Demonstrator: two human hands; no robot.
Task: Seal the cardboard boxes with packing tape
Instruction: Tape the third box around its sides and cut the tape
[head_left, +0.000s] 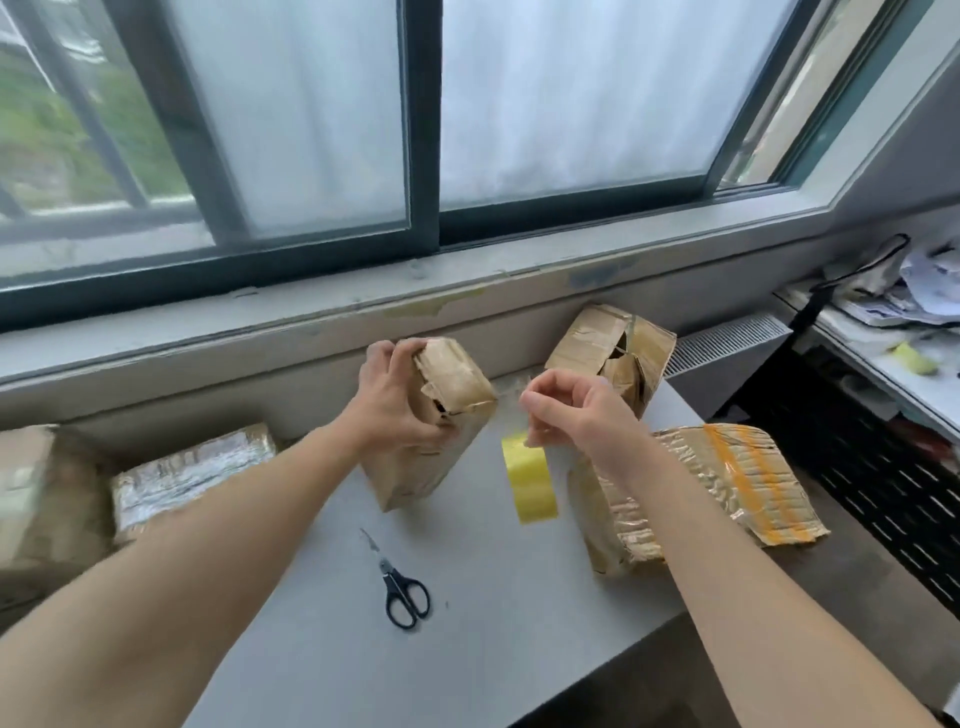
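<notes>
My left hand (392, 397) grips the top end of a small upright cardboard box (436, 457) that stands on the grey table (493, 613). A clear strip of tape stretches from the box's upper right corner to my right hand (574, 410), which pinches it. Below that hand hangs the yellow tape roll (531, 480), seen edge-on. Black-handled scissors (397, 584) lie shut on the table in front of the box.
A torn open box (613, 358) stands at the back right, a crumpled box with orange tape (727, 483) lies to the right. Taped boxes (182, 473) sit at the left. The window sill runs behind; a cluttered shelf (883, 332) is at the far right.
</notes>
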